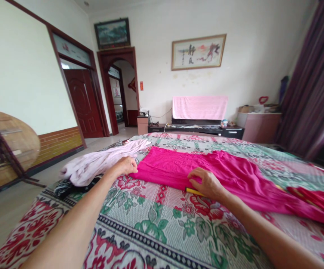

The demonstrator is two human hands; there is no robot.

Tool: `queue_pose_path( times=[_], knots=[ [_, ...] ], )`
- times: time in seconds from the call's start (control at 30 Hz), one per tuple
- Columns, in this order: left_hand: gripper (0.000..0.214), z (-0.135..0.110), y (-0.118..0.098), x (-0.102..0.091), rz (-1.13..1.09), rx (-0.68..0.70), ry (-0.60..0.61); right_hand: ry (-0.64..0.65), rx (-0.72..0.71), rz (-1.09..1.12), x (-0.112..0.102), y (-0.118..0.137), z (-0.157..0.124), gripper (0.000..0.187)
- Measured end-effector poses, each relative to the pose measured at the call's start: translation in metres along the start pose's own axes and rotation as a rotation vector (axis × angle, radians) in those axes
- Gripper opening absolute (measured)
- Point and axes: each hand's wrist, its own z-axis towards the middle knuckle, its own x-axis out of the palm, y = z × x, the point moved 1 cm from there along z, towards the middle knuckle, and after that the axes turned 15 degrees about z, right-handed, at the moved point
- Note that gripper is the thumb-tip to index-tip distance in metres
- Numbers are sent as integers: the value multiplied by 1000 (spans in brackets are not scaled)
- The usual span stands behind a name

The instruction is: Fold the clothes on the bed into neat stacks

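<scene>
A bright magenta garment [173, 164] lies spread over the flowered bed cover [150, 220], rumpled toward the right; its exact kind is not clear. My left hand [127, 165] pinches its near left corner, fingers closed. Farther right, my right hand [206, 183] has its fingers curled and closed on the near edge of the same cloth. A thin yellow and black strip [194, 192] shows under that hand, partly hidden by it. Just left of my left hand lies a crumpled pale pink garment [94, 164], on top of black-and-white patterned cloth [66, 186].
Red cloth with yellow trim [318, 201] lies at the right side of the bed. Beyond the bed stands a low black TV cabinet [233, 133], with a pink towel [199, 107] over the screen. A folded round table [7, 145] leans at the left wall.
</scene>
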Motion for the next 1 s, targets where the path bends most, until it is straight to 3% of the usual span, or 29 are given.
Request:
queue_pose_path(
  times=[0.1, 0.23, 0.37, 0.7, 1.0],
  knots=[
    [37, 7, -2, 10, -5, -73, -144, 0, 36, -77, 5, -1, -1, 20],
    [41, 17, -12, 26, -15, -8, -235, -34, 132, -163, 9, -11, -4, 21],
    [40, 21, -19, 36, 46, 22, -228, -17, 135, -173, 10, -12, -6, 22],
    [22, 23, -16, 39, -6, -88, -207, -13, 129, -167, 9, -10, -6, 22],
    [31, 23, -13, 36, -328, -106, -289, -14, 124, -160, 10, -11, -6, 23]
  ],
)
